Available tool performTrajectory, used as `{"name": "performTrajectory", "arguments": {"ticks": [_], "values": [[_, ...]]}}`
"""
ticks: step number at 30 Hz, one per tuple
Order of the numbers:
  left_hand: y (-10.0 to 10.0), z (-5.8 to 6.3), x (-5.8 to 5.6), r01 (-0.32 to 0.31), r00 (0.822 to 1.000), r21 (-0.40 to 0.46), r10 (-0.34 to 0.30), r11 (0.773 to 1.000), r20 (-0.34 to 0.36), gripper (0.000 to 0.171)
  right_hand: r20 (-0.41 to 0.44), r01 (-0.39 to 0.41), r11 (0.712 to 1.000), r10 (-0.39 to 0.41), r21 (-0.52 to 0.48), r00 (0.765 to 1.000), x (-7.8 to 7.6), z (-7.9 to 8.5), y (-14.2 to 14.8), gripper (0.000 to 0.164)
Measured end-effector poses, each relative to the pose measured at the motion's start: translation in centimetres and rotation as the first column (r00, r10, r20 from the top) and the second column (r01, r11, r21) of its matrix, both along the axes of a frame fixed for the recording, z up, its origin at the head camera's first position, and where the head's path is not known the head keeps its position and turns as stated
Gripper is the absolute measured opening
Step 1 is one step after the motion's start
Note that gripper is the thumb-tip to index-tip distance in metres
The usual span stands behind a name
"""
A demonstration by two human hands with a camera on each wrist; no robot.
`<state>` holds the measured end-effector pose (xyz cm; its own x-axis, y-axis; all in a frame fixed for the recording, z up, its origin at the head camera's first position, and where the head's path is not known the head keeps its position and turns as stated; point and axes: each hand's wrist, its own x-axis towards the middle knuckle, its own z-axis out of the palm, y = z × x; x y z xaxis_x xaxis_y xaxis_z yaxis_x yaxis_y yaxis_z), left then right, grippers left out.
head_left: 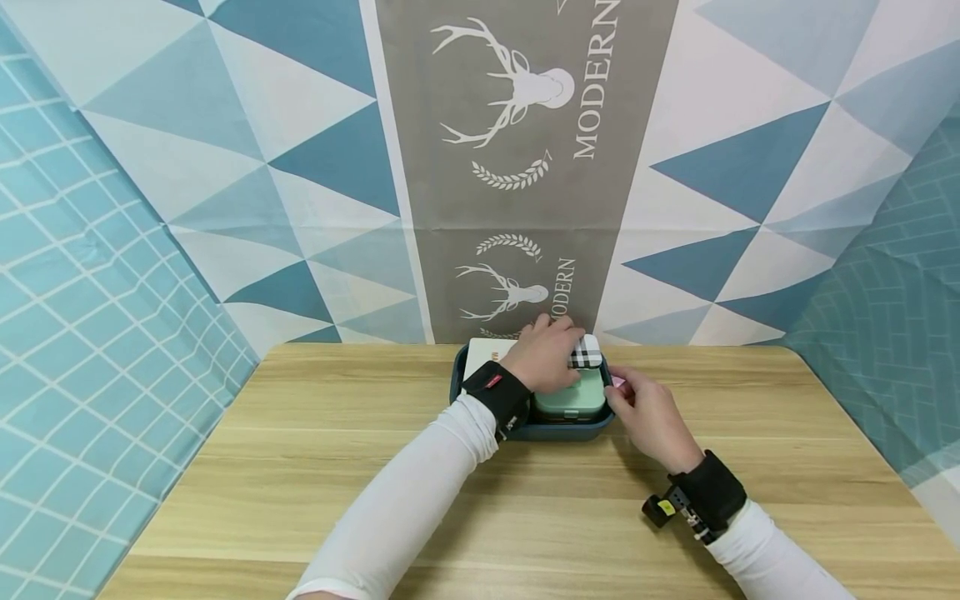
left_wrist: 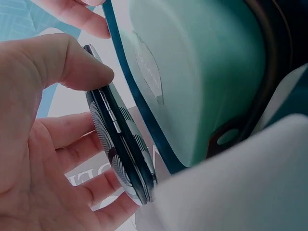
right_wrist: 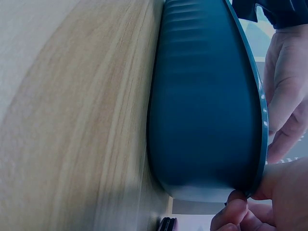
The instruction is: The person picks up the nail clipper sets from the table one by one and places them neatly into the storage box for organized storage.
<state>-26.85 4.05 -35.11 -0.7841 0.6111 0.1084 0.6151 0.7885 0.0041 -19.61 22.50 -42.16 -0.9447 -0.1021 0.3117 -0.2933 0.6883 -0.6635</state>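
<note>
My left hand holds a slim hinged case with a black-and-white plaid cover, above the back right of a dark blue bin. In the left wrist view, the thumb presses the hinged edge of the case while the fingers lie behind it. My right hand pinches the bin's right rim between thumb and fingers, plain in the right wrist view. Inside the bin lie a mint green box and, to its left, a white box-like item with small lettering, partly hidden by the left hand.
A wooden table bears the bin near its back edge, against a patterned wall covering. Something small and pink shows beside the bin, behind the right hand. A dark brown strap lies next to the green box.
</note>
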Motion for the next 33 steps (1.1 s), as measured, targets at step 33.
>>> {"name": "performTrajectory", "arguments": {"ticks": [33], "values": [[0.62,-0.51,-0.08,-0.031,0.996,-0.071,0.038,0.997,0.087,0.057,0.013,0.007,1.000,-0.007,-0.001,1.000,-0.01,0.13,0.02,0.037]]}}
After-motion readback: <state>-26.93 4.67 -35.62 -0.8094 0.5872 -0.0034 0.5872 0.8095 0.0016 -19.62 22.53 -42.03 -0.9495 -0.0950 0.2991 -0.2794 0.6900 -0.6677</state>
